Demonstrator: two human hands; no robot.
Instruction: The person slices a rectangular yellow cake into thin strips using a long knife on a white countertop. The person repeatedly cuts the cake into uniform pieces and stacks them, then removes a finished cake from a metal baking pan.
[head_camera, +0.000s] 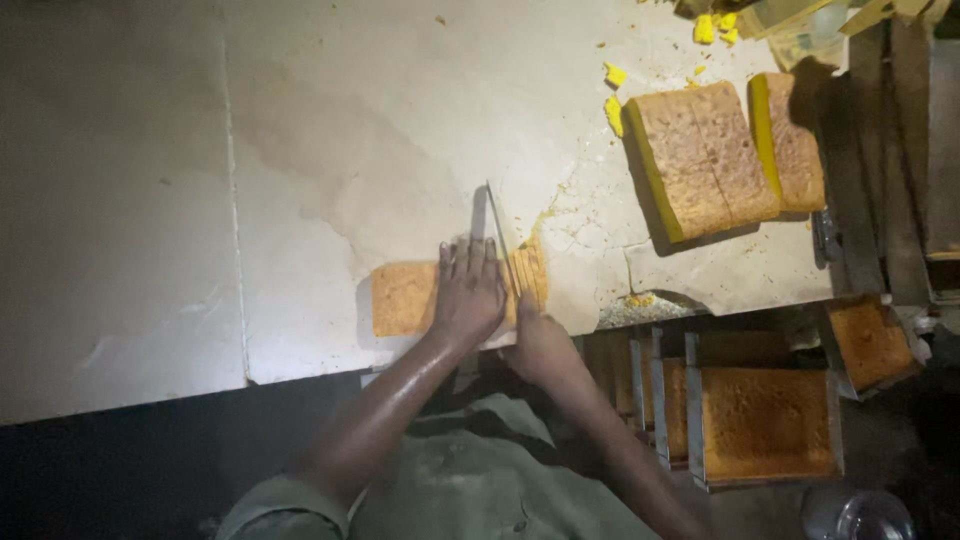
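Left hand (468, 292) flat on the cake slab (405, 298), fingers spread a little, pressing it on the pale table (330, 150) near its front edge. Right hand (540, 345) closed around the knife (503, 240) handle — blade standing in the slab, beside cut slices (532, 272).

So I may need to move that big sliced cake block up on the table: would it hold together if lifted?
The cake block probably feels soft and light: its top looks spongy. It likely sheds bits; yellow crumbs lie nearby. A visible cut line suggests it could part when lifted.
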